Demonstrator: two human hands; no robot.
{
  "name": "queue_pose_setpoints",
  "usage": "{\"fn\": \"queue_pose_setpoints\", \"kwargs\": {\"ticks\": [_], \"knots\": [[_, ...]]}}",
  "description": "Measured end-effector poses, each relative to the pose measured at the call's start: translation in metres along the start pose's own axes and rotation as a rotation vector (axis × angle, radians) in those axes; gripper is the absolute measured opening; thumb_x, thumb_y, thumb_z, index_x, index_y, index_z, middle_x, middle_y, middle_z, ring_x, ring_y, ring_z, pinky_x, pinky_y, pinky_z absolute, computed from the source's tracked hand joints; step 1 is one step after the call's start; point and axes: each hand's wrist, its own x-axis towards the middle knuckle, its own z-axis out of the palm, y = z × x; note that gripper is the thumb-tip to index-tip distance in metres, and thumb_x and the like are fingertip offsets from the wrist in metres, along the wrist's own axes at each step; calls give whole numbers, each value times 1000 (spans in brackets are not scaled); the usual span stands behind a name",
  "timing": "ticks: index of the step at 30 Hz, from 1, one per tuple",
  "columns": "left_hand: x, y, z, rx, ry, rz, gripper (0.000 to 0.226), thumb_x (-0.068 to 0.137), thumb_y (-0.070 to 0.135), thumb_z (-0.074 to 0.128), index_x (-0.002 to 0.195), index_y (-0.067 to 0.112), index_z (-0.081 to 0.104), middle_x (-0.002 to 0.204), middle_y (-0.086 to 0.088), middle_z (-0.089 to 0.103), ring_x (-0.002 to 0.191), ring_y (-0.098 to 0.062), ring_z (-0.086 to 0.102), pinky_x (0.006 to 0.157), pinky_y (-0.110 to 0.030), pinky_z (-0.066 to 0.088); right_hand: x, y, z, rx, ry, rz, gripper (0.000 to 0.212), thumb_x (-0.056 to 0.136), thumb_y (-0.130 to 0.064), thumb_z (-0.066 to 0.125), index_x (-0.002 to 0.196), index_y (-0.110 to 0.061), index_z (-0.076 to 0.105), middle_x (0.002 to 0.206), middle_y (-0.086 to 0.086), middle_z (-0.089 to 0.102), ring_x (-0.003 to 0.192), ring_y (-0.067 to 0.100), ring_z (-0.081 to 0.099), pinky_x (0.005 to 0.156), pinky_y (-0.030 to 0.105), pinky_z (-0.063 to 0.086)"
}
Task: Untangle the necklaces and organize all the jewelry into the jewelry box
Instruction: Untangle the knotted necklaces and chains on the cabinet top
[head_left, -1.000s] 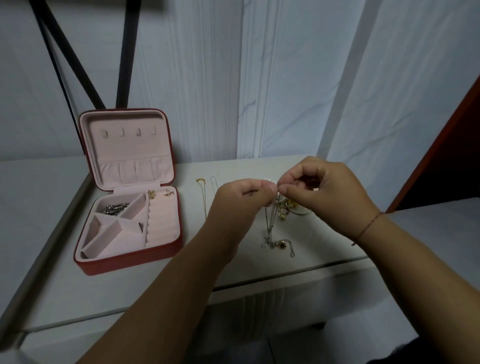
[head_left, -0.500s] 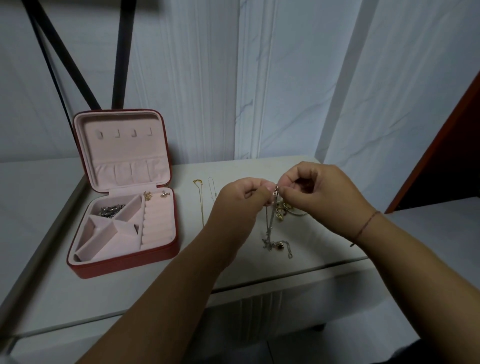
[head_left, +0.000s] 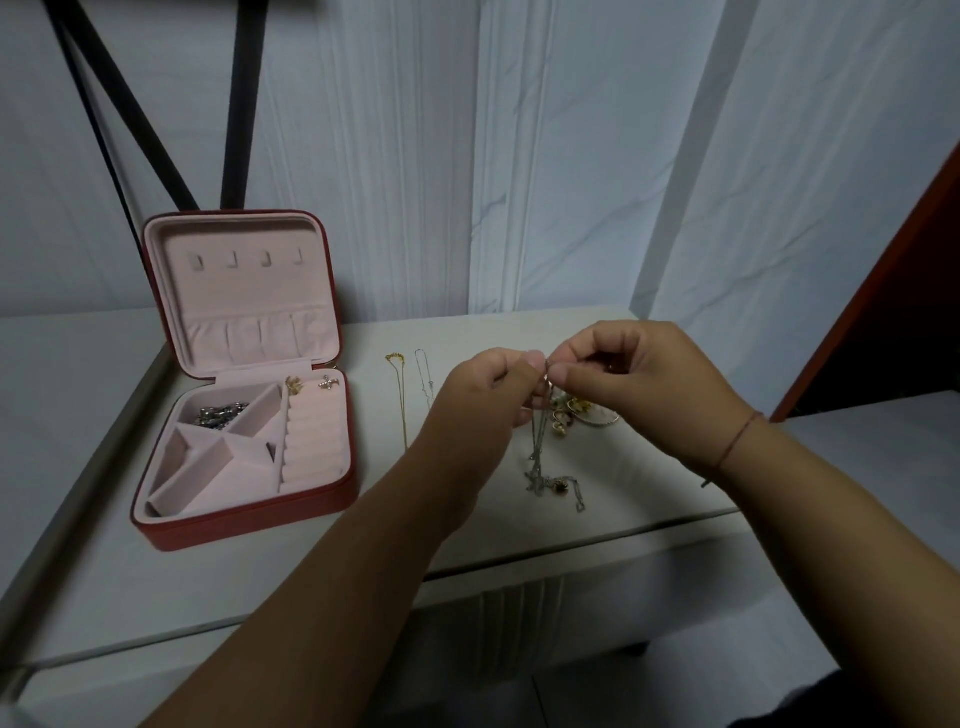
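Note:
A red jewelry box (head_left: 249, 525) with pink lining stands open on the left of the white table. Its back compartment holds a silver chain (head_left: 221, 415), and two small earrings (head_left: 311, 384) sit at its back edge. My left hand (head_left: 483, 395) and my right hand (head_left: 639, 384) pinch the top of a tangled silver necklace (head_left: 543, 467) between thumb and finger. The necklace hangs down to the table, where its pendant end lies bunched. A gold necklace (head_left: 402, 405) and a thin silver necklace (head_left: 423, 374) lie straight, left of my hands.
A small heap of gold jewelry (head_left: 569, 413) lies on the table (head_left: 649, 499) under my right hand. The table's front edge runs just below the hanging necklace. White marbled wall panels stand behind, black bars at the upper left, and a dark red door frame at the right.
My two hands have stayed pinched together on the necklace top and moved only slightly. The view has shifted a little, so the box sits further left.

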Motion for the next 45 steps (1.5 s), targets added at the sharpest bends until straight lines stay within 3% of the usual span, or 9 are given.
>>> {"fn": "queue_pose_setpoints", "kwargs": {"ticks": [2, 7, 12, 17, 20, 31, 38, 42, 45], "knots": [[0, 2, 1, -40, 7, -35, 31, 101, 27, 41, 79, 15, 61, 74, 1, 63, 76, -10, 59, 78, -30, 51, 0, 1, 0, 63, -41, 30, 9, 81, -28, 73, 79, -19, 74, 85, 29, 65, 78, 46, 60, 80, 56, 51], [0, 1, 1, -37, 10, -53, 28, 100, 28, 43, 83, 14, 60, 78, -2, 62, 79, -13, 58, 79, -29, 51, 0, 1, 1, 141, -86, 71, 8, 84, -19, 69, 78, -15, 72, 84, 28, 66, 71, 24, 55, 74, 41, 49], [0, -6, -3, 7, 111, 41, 12, 89, 25, 62, 91, 13, 65, 75, 1, 60, 70, -6, 55, 69, -22, 49, 0, -1, 3, 211, -22, 91, 27, 66, -38, 74, 77, -13, 73, 88, 40, 57, 73, 24, 51, 72, 40, 43], [-3, -3, -6, -53, 46, 67, 11, 90, 15, 60, 90, 15, 71, 70, 0, 68, 66, -6, 61, 71, -22, 54, 1, 4, 2, 203, -10, 94, 7, 76, -14, 77, 80, -11, 72, 91, 43, 56, 76, 28, 53, 74, 44, 46], [-4, -2, -7, -79, 34, 72, 12, 90, 11, 61, 87, 13, 73, 69, -1, 70, 68, -9, 63, 75, -28, 56, 0, 5, 3, 156, -13, 64, 4, 78, -11, 76, 80, -14, 73, 88, 39, 61, 70, 34, 58, 76, 49, 52], [-5, 0, -10, -140, 50, 83, 6, 86, 7, 65, 85, 9, 70, 68, -3, 71, 63, -8, 65, 69, -22, 55, -2, 1, 6, 60, 12, -35, 6, 83, -10, 69, 77, -11, 71, 77, 31, 61, 64, 23, 51, 63, 37, 47], [-6, -2, -9, -121, 5, 68, 6, 87, 10, 63, 88, 9, 68, 67, 1, 70, 65, -8, 62, 68, -21, 54, 0, 4, 6, 36, 3, -43, 7, 81, -8, 67, 74, -11, 67, 61, 2, 52, 58, 13, 45, 58, 27, 42], [-5, -1, -6, -118, -8, 62, 6, 90, 11, 60, 88, 10, 66, 67, 3, 68, 66, -8, 61, 69, -21, 53, 0, 2, 7, 53, 28, -32, 7, 74, -21, 66, 70, -16, 64, 63, 6, 53, 58, 13, 45, 56, 24, 42], [-4, -1, -6, -129, -27, 43, 10, 93, 10, 56, 93, 7, 65, 71, 2, 68, 68, -8, 60, 71, -22, 52, 0, 2, 7, 71, 29, -19, 13, 80, -5, 63, 70, -14, 63, 65, 8, 53, 61, 15, 46, 57, 24, 42]]}}
